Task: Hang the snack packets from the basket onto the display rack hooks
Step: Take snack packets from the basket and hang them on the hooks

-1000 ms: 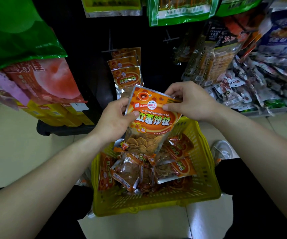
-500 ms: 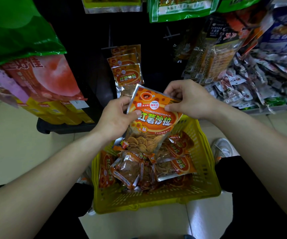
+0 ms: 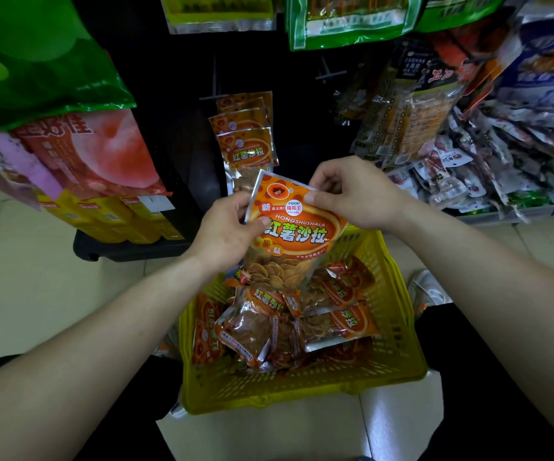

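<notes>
Both hands hold one orange snack packet (image 3: 294, 234) upright above the yellow basket (image 3: 398, 354). My left hand (image 3: 229, 234) pinches its left edge with the thumb on the front. At the packet's top right corner, my right hand (image 3: 352, 194) pinches it. Several more orange packets (image 3: 335, 324) lie piled in the basket. Behind the held packet, several matching packets (image 3: 245, 148) hang on a hook of the black display rack (image 3: 176, 134).
Green and pink bags (image 3: 69, 138) hang at the left over yellow boxes (image 3: 109, 217). Green-edged packets (image 3: 352, 21) hang above. Many small wrapped snacks (image 3: 488, 168) fill a shelf at the right. A bare hook (image 3: 330, 73) shows on the rack. The basket stands on a pale tiled floor.
The held packet has risen slightly and moved toward the rack. Both hands keep the same grip on it.
</notes>
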`<state>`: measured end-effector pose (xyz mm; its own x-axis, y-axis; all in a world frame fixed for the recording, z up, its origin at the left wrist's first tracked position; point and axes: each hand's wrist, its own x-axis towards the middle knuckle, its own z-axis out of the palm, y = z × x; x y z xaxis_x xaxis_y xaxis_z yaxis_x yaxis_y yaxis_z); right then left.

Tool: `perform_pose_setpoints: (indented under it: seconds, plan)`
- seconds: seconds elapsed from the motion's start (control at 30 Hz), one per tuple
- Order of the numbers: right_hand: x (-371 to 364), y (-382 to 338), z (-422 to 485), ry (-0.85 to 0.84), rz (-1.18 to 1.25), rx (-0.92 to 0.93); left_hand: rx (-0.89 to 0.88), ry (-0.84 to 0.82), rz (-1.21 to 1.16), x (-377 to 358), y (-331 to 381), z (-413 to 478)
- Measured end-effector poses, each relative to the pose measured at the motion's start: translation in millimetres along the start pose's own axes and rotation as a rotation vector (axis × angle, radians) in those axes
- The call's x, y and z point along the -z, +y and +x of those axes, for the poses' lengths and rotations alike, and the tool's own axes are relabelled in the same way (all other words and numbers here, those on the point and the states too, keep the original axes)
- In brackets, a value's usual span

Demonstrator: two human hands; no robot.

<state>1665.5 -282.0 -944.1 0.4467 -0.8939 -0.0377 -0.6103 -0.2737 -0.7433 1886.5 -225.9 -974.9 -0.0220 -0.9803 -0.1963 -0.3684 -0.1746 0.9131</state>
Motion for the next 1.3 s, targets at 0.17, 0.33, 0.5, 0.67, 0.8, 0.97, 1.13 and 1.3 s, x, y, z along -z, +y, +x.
perform_pose_setpoints:
  seconds: [0.17, 0.33, 0.5, 0.67, 0.8, 0.97, 1.13, 1.3]
  plan:
    - [-14.7, -14.6, 7.5, 0.022, -0.157, 0.008, 0.034, 0.033, 0.077, 8.3, -13.3, 4.1]
    - [-28.4, -14.5, 18.1, 0.225, -0.394, -0.017, 0.026, 0.163, 0.181, 29.7, -26.2, 8.4]
    - [-27.0, -4.8, 40.7, 0.334, -0.525, 0.036, 0.093, 0.109, 0.285, 34.8, -47.3, 6.7]
    - [-33.0, 10.6, 83.4, 0.317, -0.468, -0.015, 0.157, -0.004, 0.393, 30.2, -66.0, 17.0]
    - [-56.4, 28.0, 122.4, 0.280, -0.429, -0.048, 0.174, -0.006, 0.404, 19.0, -78.9, 51.4]
    - [-88.1, 55.6, 177.5, 0.145, -0.354, -0.065, 0.214, -0.022, 0.430, -2.9, -100.7, 108.3]
    - [-109.9, 78.8, 226.9, 0.069, -0.308, -0.019, 0.242, -0.088, 0.567, -24.1, -138.3, 157.2]
    - [-125.3, 85.4, 264.8, 0.094, -0.271, 0.043, 0.240, -0.085, 0.604, -38.0, -167.1, 184.8]
